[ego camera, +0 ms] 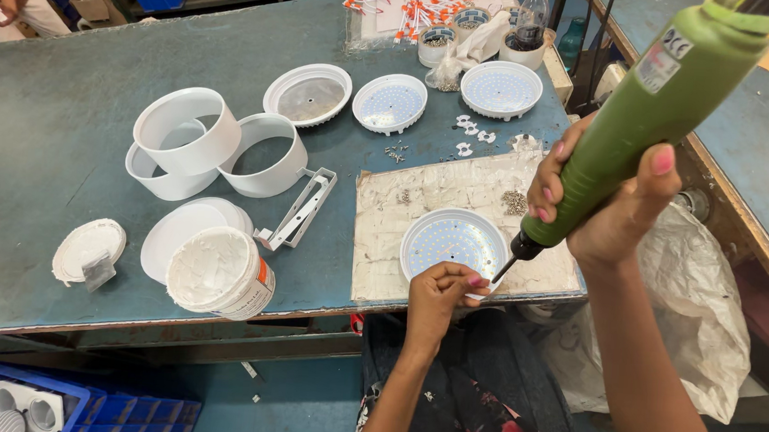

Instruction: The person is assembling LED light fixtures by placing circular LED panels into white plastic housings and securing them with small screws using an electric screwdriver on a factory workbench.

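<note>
The right hand (616,201) grips the green electric screwdriver (644,117), slanting down-left onto the near-right rim of the round LED plate (450,240), which the left hand (438,292) pinches on the tabletop (39,129).

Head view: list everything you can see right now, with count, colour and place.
Round LED light disc: one, white, on the worn board under the driver tip.
Worn flat work board: one, off-white, near table edge.
Loose LED discs: two, white, far side of the board.
Round diffuser cover: one, white rim, beside those discs.
Plastic ring housings: three, white, table centre-left.
Metal bracket: one, white, beside the rings.
Capped housing on its side: one, white, front edge.
Small screws: a pile, grey, on the board.
Blue-green worktable: one.
Blue bin: one, lower left.
Left hand: steadying the disc's rim.
Right hand: gripping the green electric screwdriver.
</note>
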